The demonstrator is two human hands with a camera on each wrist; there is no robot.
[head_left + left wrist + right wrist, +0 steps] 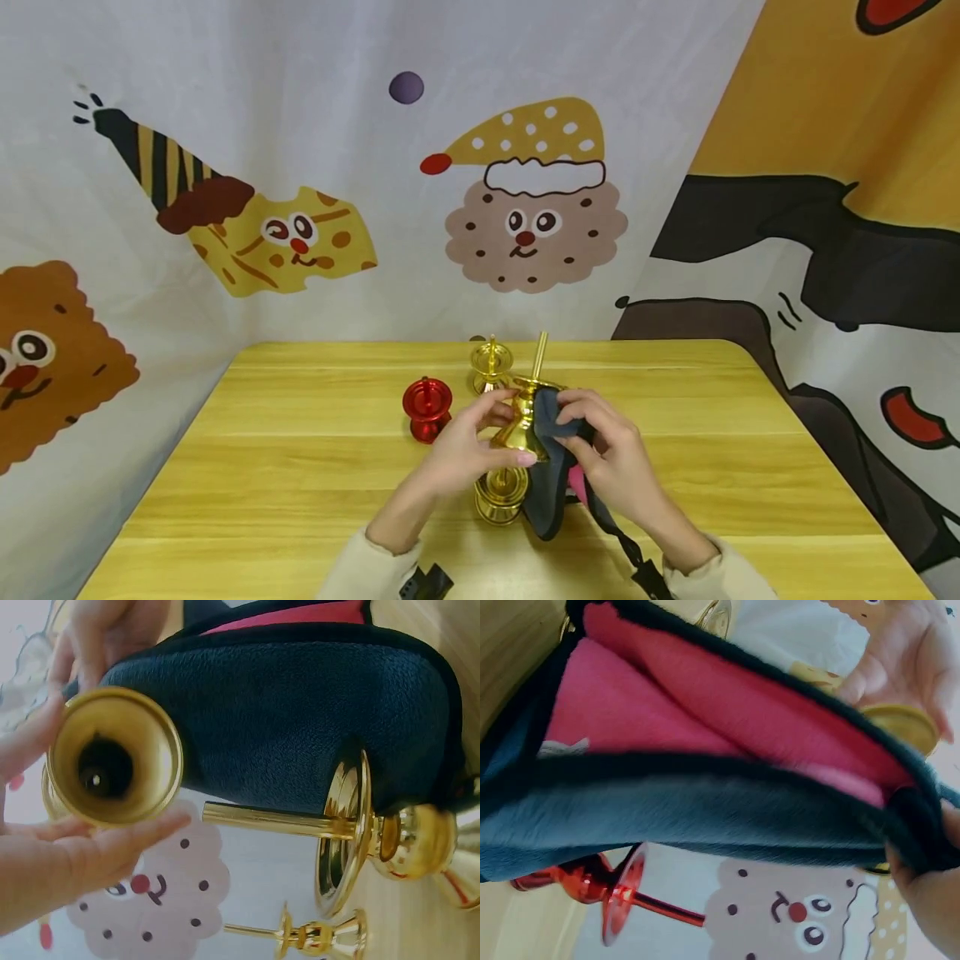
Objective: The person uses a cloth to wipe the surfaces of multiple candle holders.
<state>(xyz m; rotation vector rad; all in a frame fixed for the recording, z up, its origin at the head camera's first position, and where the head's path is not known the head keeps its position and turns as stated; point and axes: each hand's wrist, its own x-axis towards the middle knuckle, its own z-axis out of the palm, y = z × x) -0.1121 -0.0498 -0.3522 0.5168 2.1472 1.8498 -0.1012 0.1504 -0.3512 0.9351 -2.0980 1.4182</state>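
Note:
In the head view my left hand [472, 437] holds a shiny gold candlestick [516, 433] by its flared base and stem. It tilts, its thin spike pointing up and away. The left wrist view looks into the hollow base [135, 772] of this candlestick. My right hand [611, 446] pinches a dark blue-grey fleece cloth piece [550, 492], folded or pouch-like, with black edging. The cloth lies against the candlestick's right side. In the right wrist view its bright pink lining [667, 697] shows between the two dark edges.
A red candlestick [427, 408] stands left of the hands on the wooden table [300, 467]. One gold candlestick [492, 360] stands behind, another [501, 500] in front, just below the left hand. A black strap [622, 546] hangs near the right wrist. A cartoon-printed curtain [337, 150] hangs behind.

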